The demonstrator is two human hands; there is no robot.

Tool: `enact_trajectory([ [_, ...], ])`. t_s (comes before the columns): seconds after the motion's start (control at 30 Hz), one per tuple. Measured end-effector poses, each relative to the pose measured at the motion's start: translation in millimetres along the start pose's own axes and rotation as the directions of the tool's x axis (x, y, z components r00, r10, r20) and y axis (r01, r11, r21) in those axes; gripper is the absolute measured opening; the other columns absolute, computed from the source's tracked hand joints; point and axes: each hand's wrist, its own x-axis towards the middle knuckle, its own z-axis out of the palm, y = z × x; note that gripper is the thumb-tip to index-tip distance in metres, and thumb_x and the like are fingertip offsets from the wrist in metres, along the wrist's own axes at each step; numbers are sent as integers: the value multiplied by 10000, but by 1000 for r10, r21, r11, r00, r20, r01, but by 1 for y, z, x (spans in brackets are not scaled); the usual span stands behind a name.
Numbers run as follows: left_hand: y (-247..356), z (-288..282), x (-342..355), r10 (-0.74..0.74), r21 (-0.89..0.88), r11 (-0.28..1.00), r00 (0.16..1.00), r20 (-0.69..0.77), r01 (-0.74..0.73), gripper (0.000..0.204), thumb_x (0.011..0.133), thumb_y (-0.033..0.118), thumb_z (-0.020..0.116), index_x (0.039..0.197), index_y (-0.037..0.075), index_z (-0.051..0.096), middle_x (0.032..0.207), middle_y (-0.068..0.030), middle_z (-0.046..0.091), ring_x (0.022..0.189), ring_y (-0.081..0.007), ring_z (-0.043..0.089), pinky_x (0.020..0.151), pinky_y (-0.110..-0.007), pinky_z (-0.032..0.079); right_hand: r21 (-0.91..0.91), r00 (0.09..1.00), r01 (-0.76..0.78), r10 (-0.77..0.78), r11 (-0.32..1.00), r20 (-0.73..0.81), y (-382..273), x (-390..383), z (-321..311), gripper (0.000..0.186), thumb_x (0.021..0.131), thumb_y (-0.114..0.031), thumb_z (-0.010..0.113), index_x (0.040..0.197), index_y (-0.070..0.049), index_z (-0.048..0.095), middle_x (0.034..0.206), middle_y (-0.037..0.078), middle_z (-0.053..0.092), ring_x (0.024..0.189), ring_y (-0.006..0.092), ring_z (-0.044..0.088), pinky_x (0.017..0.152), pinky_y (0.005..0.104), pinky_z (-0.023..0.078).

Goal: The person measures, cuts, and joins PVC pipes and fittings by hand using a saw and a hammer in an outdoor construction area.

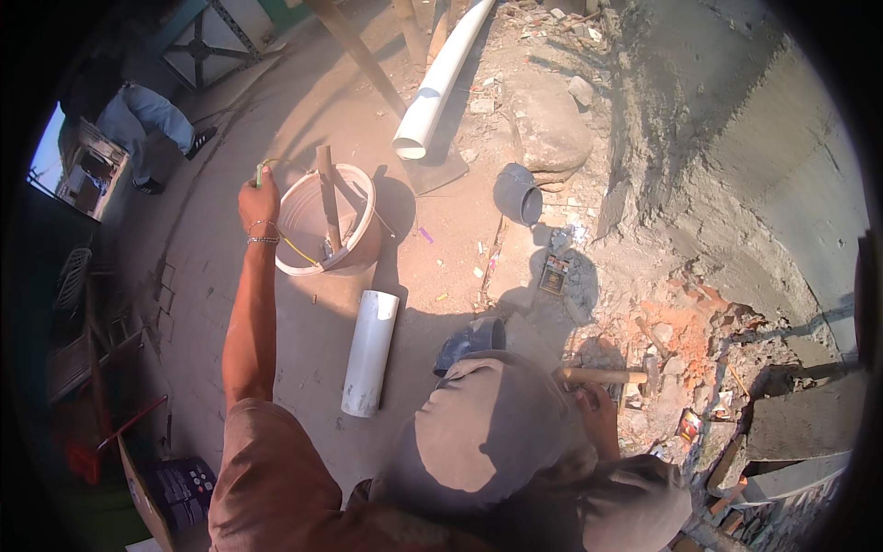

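Observation:
My left arm reaches out over the ground, and my left hand (258, 202) is closed round a thin yellow-green strip or cord (299, 253). The strip runs from the fist to the rim of a pale plastic bucket (357, 253). A wooden stick (328, 195) and other pieces stand inside that bucket. Low on the right, my right hand (598, 416) is curled just below a hammer (605, 375) with a wooden handle. Whether the fingers grip the handle or something else is hidden. A short white pipe (371, 354) lies between my left arm and my knee (469, 428).
A long white pipe (446, 83) lies ahead. Dark grey pipe fittings (518, 193) rest beside stones, rubble and broken brick (690, 327) along a rough wall (754, 156). A seated person's legs (138, 124) show at far left. A cardboard box (166, 501) stands at lower left.

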Motion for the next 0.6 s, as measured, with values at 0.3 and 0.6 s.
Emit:
enact_trajectory([
  [0.3, 163, 206, -95, 617, -65, 775, 730, 295, -629, 628, 809, 168, 775, 1369, 20, 533, 1307, -236, 586, 1209, -413, 597, 984, -495, 540, -190, 983, -173, 156, 967, -99, 26, -42, -35, 394, 946, -304, 761, 1208, -18, 690, 1051, 203, 757, 962, 333, 754, 823, 424, 590],
  [0.6, 126, 314, 12, 620, 172, 665, 665, 415, -727, 375, 857, 188, 696, 1188, 46, 591, 1039, -213, 711, 911, -405, 735, 780, -483, 601, -283, 909, -385, 307, 878, -284, 48, -107, -35, 391, 965, -276, 733, 1266, -44, 641, 1161, 150, 697, 1061, 295, 665, 918, 406, 518],
])
